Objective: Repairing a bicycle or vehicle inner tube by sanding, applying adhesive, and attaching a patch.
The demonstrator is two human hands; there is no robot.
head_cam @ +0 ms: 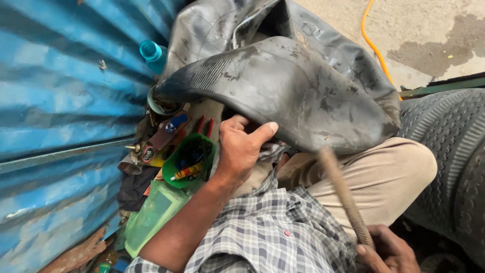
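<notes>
Black rubber inner tube (pixel 283 81), scuffed, dusty and folded, draped over the lap; left hand (pixel 241 149) with fingers clamped on its lower edge; right hand (pixel 389 250) fingers closed around a rasp (pixel 343 194).

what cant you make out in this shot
All in the head view:
- Left hand: fingertips hidden under the black inner tube it grips.
- Right hand: cut off by the bottom edge; it holds a rasp blurred by motion, so its surface is unclear.
- Green tub: the small tools inside are too small to identify.
- Teal bottle: mostly hidden behind the tube.
- Tyre: cut off by the right edge.
</notes>
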